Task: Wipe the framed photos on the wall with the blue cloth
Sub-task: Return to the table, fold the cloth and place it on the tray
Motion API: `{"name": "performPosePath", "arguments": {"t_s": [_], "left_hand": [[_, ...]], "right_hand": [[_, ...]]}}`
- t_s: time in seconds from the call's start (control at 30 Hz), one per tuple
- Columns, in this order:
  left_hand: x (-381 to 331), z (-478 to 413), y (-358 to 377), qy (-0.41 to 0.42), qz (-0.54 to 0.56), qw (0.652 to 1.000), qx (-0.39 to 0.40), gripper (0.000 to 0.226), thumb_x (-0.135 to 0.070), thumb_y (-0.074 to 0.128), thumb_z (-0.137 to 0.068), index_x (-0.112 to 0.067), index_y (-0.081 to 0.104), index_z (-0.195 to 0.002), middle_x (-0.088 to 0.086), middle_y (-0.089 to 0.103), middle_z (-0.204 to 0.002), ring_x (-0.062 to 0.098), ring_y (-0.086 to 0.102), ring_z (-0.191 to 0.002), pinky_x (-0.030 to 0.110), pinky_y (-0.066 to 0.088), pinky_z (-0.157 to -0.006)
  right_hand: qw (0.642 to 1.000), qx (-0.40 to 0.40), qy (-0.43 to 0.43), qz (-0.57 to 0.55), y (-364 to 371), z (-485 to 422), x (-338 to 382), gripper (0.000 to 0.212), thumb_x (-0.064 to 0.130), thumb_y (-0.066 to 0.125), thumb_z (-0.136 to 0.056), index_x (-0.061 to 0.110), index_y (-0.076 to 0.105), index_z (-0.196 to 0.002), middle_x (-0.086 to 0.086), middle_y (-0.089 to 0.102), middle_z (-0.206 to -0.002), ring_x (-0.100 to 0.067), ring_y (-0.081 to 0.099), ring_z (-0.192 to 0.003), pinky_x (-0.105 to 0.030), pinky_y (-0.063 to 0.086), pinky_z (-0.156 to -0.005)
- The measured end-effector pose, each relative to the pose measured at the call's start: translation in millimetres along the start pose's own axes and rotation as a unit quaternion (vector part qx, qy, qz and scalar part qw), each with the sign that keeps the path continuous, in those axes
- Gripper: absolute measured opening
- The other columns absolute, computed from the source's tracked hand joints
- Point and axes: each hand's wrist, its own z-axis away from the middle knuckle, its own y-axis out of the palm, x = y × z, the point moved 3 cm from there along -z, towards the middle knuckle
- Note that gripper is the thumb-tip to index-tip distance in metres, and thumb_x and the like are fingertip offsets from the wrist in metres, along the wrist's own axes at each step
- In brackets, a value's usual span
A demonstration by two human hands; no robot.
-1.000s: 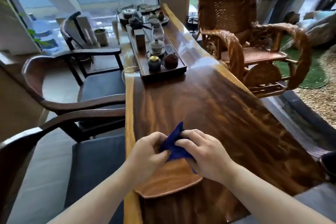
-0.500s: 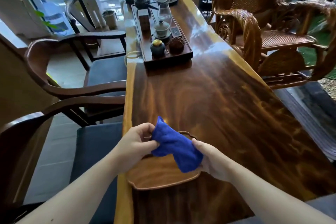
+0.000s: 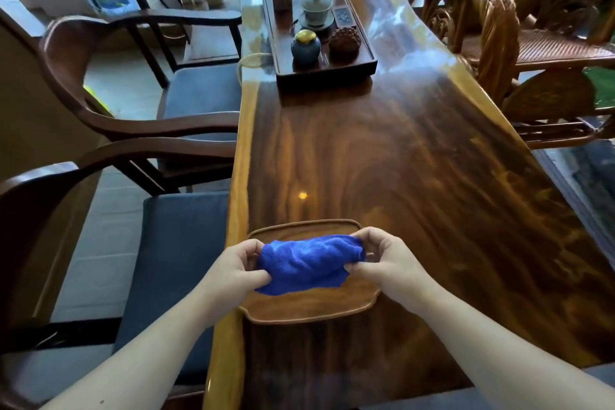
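The blue cloth [image 3: 307, 263] is bunched and stretched sideways between both hands, held just above a shallow wooden tray [image 3: 306, 311] at the near end of the long wooden table [image 3: 399, 160]. My left hand [image 3: 238, 268] pinches its left end. My right hand [image 3: 384, 256] pinches its right end. No framed photos and no wall with pictures are in view.
A dark tea tray [image 3: 327, 75] with a lidded cup, small jars and a glass pitcher stands further up the table. Two wooden armchairs [image 3: 100, 116] with grey cushions line the left side. A rattan rocking chair [image 3: 499, 27] stands at the right.
The cloth has been pulled out wider between the hands, from a crumpled wad to a horizontal roll. The view has tipped down and closer to the table.
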Motion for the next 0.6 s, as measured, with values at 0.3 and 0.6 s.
{"name": "performPosePath", "arguments": {"t_s": [0.3, 0.6], "left_hand": [[17.9, 4.5, 0.9, -0.022, 0.087, 0.996, -0.013, 0.029, 0.003, 0.061, -0.065, -0.008, 0.066, -0.091, 0.009, 0.074, -0.09, 0.023, 0.07, -0.082, 0.035, 0.056, -0.064], [38.4, -38.2, 9.3, -0.037, -0.067, 0.992, -0.099, 0.035, 0.013, 0.06, -0.076, -0.014, 0.061, -0.099, 0.004, 0.07, -0.097, 0.023, 0.069, -0.085, 0.035, 0.059, -0.062]], "right_hand": [[0.999, -0.008, 0.03, -0.03, 4.6, -1.2, -10.5, 0.031, -0.005, 0.072, -0.074, 0.009, 0.065, -0.1, -0.011, 0.073, -0.098, -0.029, 0.069, -0.093, -0.039, 0.057, -0.082], [0.968, -0.06, 0.005, 0.244, 7.9, -50.8, -28.0, 0.049, 0.01, 0.071, -0.076, 0.035, 0.052, -0.113, 0.01, 0.061, -0.114, -0.008, 0.063, -0.094, -0.029, 0.056, -0.082]]}}
